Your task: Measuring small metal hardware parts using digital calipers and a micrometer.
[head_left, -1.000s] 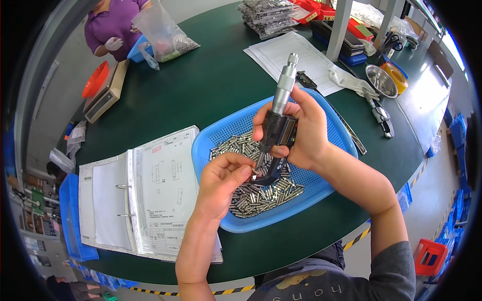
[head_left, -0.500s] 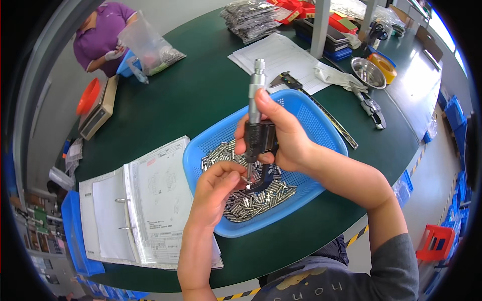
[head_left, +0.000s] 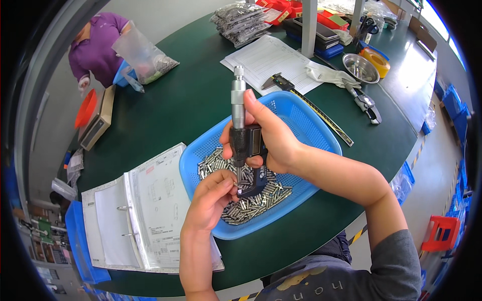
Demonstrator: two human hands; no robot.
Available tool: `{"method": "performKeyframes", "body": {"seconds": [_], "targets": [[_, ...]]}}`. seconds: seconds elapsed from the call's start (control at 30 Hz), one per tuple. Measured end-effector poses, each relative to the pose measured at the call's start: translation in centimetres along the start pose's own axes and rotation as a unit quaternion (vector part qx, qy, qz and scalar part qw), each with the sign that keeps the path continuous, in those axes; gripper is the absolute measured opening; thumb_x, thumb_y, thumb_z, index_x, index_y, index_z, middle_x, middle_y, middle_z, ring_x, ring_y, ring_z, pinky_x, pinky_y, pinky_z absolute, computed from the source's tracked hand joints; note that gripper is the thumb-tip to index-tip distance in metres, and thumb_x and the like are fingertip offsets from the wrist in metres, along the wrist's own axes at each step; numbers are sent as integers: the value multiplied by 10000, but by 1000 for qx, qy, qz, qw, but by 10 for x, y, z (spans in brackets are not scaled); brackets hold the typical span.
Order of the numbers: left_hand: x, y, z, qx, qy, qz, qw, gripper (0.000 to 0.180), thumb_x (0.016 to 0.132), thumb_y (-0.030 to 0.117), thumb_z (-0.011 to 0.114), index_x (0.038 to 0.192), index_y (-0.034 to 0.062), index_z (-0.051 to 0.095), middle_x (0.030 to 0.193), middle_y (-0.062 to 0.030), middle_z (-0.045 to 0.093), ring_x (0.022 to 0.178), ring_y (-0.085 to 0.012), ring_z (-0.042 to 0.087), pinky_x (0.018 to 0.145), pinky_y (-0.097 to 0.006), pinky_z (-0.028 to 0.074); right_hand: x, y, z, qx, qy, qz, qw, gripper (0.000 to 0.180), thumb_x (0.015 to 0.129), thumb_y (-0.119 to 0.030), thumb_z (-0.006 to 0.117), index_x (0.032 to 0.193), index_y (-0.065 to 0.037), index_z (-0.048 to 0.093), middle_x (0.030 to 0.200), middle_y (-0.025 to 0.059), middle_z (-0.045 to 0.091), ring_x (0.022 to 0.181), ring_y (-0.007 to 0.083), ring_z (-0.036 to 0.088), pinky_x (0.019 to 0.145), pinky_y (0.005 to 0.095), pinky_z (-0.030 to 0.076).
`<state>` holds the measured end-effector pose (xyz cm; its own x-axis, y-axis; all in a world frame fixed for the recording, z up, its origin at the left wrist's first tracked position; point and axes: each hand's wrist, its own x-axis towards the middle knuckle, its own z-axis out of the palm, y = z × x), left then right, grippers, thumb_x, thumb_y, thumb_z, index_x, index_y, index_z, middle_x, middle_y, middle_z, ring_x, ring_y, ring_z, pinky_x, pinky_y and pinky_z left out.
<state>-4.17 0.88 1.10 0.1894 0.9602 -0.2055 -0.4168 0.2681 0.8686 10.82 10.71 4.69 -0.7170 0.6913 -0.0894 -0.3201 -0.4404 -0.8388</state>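
My right hand [head_left: 276, 135] is closed around a digital micrometer [head_left: 241, 143], its thumb against the silver barrel. The micrometer stands nearly upright, frame end down, above a blue perforated basket [head_left: 316, 175]. At its jaws my left hand [head_left: 207, 200] pinches a small metal pin [head_left: 236, 185], mostly hidden by the fingertips. Whether the jaws touch the pin cannot be told. Many short silver metal pins [head_left: 271, 198] lie loose in the basket below both hands.
Left of the basket lies an open ring binder [head_left: 160, 200] with drawings. A caliper [head_left: 316, 113], paper sheets [head_left: 271, 57], a second micrometer [head_left: 366, 105] and a metal bowl [head_left: 360, 68] lie beyond. At far left, a person [head_left: 98, 47] stands near a scale [head_left: 98, 120] and a bag [head_left: 143, 55].
The micrometer and both my hands appear slightly further left as the whole view shifts; my grips stay the same. The other person's gloved hand has moved from the bag toward the scale.
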Motion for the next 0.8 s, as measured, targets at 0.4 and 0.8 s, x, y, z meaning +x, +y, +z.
{"method": "performKeyframes", "body": {"seconds": [0.4,0.8], "targets": [[-1,-1,-2,-32,1,14,999,107,806,135,511,796,32,482,722,-7,473,649,-79,451,613,-200,385,2,1,-1,81,-2,6,997,606,818,-533,270,762,-1,554,675,150,579,516,138,525,348,199,321],[0,-2,-4,-67,-10,16,998,115,816,144,509,834,32,495,748,-3,492,655,-71,450,616,-195,389,0,0,1,108,3,-4,994,612,824,-505,224,776,15,544,672,167,564,462,149,476,353,214,322]]}}
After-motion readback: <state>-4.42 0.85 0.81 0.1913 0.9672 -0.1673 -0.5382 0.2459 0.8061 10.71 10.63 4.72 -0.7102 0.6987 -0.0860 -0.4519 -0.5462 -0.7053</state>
